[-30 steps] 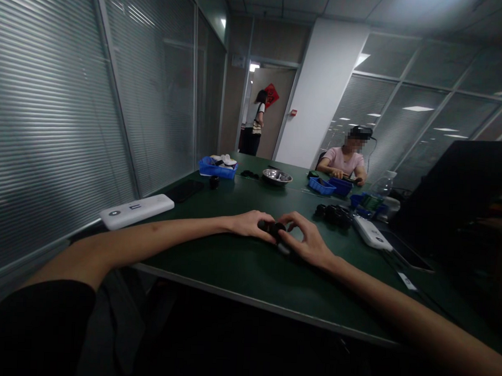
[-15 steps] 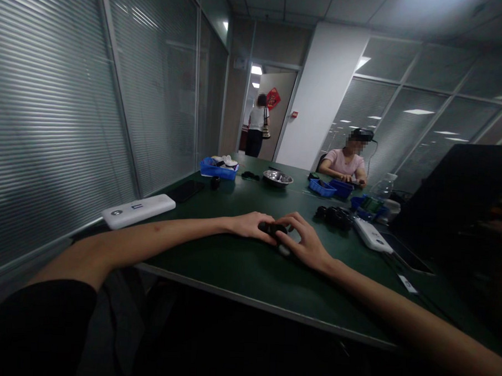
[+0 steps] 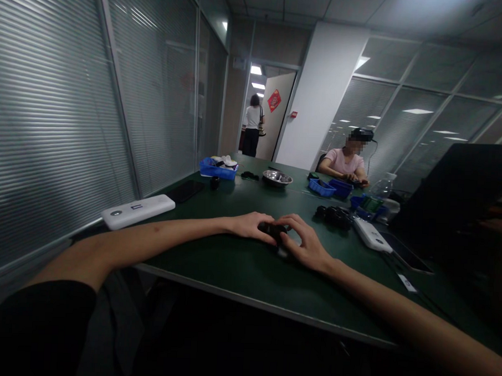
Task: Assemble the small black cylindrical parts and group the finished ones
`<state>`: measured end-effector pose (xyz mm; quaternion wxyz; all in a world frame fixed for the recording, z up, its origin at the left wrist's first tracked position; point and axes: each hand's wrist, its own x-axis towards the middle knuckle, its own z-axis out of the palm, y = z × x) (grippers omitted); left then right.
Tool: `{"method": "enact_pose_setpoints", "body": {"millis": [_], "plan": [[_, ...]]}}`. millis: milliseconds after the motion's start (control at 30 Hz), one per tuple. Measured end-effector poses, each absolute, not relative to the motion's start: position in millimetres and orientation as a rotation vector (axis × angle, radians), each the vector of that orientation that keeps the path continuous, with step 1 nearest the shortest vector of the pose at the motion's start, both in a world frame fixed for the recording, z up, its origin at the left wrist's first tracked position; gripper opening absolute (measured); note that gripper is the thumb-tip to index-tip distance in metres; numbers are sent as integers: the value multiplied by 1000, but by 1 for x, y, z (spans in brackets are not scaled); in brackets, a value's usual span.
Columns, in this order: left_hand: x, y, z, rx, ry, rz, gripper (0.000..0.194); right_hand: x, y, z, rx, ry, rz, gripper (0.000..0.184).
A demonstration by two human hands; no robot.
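Just above the green tabletop (image 3: 231,265), both my hands meet around a small dark, rounded object (image 3: 271,229) whose kind I cannot make out. My left hand (image 3: 251,226) is closed on its left side, thumb toward me and fingers on the far side. From the right, my right hand (image 3: 304,241) grips it with curved fingers and thumb. A small whitish piece (image 3: 283,251) shows beneath the right hand, blurred and partly hidden. Several black rounded parts (image 3: 335,216) lie in a cluster beyond my right hand.
A white power bank (image 3: 138,211) lies left beside a dark phone (image 3: 186,191). Farther back stand a filled blue tray (image 3: 218,171), a metal bowl (image 3: 277,179) and small blue bins (image 3: 321,188). Another white power bank (image 3: 372,235) lies right. A co-worker (image 3: 347,161) sits across the table.
My right thumb and fingers have shifted slightly on the dark object, and the whitish piece below is more covered. My left hand keeps its place. The person at the door has moved slightly left.
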<state>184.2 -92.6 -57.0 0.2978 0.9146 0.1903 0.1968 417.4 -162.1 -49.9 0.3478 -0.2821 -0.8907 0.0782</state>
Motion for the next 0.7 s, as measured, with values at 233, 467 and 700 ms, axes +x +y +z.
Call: {"method": "enact_pose_setpoints", "body": {"millis": [233, 467, 700], "plan": [[185, -93, -57, 2444, 534, 522, 54, 419, -162, -51, -821, -2283, 185, 29], [185, -92, -58, 2424, 523, 519, 56, 417, -164, -48, -806, -2293, 211, 34], [184, -93, -56, 2428, 475, 510, 60, 419, -162, -51, -745, -2320, 270, 36]]}}
